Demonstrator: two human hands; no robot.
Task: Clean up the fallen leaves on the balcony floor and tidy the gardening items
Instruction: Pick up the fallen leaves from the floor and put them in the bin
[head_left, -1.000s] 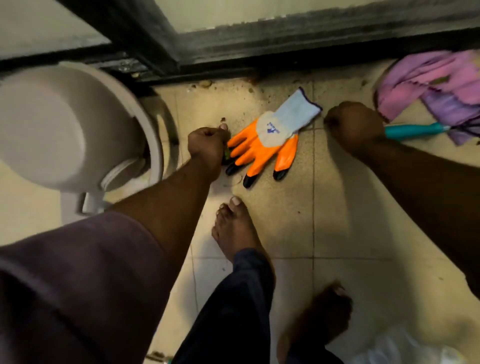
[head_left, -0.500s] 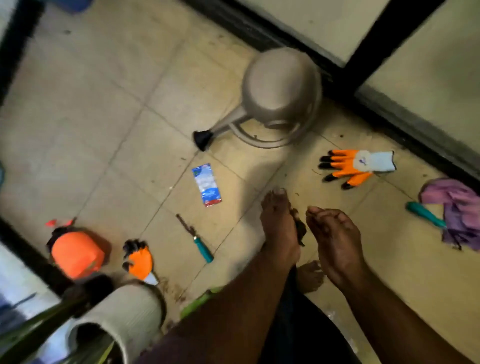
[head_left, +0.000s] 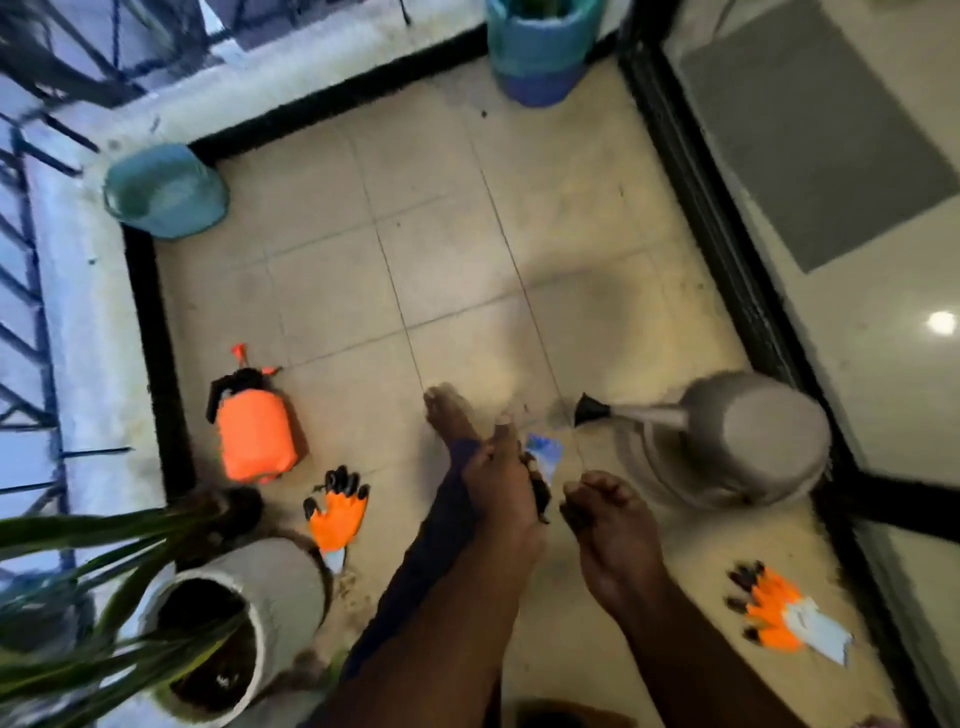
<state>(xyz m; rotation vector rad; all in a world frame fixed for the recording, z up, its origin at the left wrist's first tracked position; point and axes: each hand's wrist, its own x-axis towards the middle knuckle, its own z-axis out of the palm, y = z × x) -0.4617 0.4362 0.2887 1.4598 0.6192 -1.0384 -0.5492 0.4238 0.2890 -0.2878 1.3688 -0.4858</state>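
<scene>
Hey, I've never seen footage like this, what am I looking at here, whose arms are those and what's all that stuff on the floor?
No machine here: a person wears a camera on the head, looking down at their own arms and a bare foot. The left hand holds small dark bits, probably leaves; the right hand is loosely curled, and whether it holds anything is unclear. On the tiled balcony floor lie an orange sprayer, two orange gloves, a grey watering can and a small blue packet. A potted plant stands bottom left.
</scene>
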